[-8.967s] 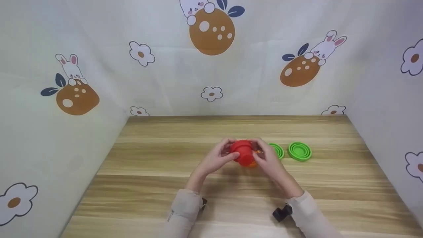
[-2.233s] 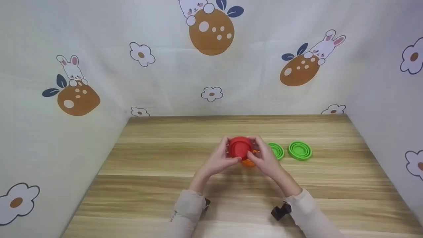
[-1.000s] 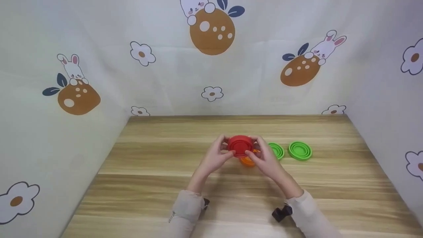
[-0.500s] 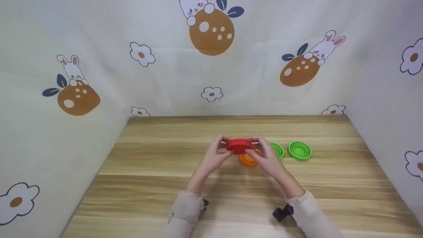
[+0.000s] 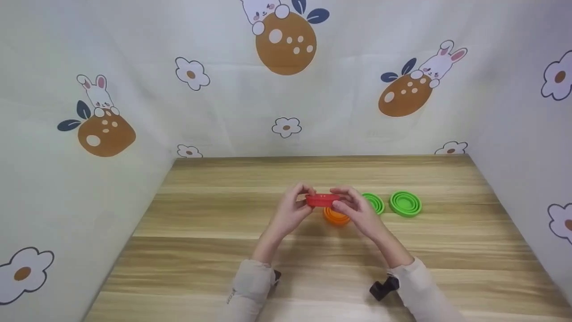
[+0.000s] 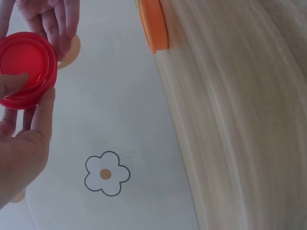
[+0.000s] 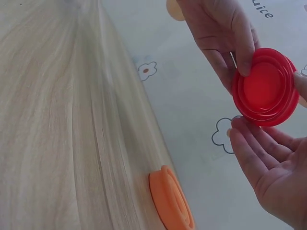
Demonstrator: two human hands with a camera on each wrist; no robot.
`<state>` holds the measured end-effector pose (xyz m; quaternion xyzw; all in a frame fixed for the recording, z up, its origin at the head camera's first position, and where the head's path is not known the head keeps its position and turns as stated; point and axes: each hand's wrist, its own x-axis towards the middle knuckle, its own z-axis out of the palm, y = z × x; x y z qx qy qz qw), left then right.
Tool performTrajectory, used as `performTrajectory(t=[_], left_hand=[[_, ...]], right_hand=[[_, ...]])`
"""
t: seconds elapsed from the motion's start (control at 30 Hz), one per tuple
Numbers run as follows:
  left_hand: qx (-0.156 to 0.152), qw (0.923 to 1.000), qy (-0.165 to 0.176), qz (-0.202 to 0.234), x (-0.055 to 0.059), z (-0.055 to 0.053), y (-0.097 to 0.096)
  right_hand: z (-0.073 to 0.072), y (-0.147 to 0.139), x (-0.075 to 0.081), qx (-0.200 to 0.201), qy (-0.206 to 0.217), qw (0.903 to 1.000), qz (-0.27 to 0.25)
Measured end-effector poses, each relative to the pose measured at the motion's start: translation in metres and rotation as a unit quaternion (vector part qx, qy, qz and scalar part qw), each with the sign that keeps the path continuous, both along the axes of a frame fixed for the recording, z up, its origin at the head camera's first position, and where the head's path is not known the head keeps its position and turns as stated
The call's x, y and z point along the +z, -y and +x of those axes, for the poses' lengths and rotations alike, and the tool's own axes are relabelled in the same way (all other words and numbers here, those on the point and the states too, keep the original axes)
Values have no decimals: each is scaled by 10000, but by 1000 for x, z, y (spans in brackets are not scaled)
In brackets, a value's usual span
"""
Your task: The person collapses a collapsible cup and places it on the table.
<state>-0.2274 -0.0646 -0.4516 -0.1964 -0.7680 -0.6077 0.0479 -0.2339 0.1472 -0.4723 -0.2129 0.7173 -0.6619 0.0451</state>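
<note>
A red collapsible cup, folded down to a flat ringed disc, is held up off the table between both hands. In the left wrist view my left hand pinches it, thumb across the cup's inner face and fingers under its rim. My right hand is at the opposite side, thumb against the rim and fingers close to the edge, as the right wrist view shows. An orange collapsed cup lies on the table just below and behind the hands, partly covered by the right hand.
Two green collapsed cups lie to the right: one partly behind the right hand, the other fully visible. The wooden table meets patterned cloth walls at its back and sides. Black wrist cameras hang under the sleeves.
Earlier the red cup stuck out as a stepped, extended shape; it has been pressed flat, then tilted until nearly edge-on to the head view. More of the orange cup shows.
</note>
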Motion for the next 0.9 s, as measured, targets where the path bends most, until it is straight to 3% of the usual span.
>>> performTrajectory(t=[0.2,0.37,0.57,0.9], left_hand=[[339,9981,516,54,-2,1,4],[88,9969,770,-111,0,2,11],[-333,9967,726,-138,1,1,21],[111,9955,759,-563,-3,-12,33]], right_hand=[[0,1,0,-379,-57,9992,95],[-1,3,-1,-467,-53,9989,-23],[-6,6,-1,-310,-171,9992,-168],[-25,19,-5,-258,-362,9982,412]])
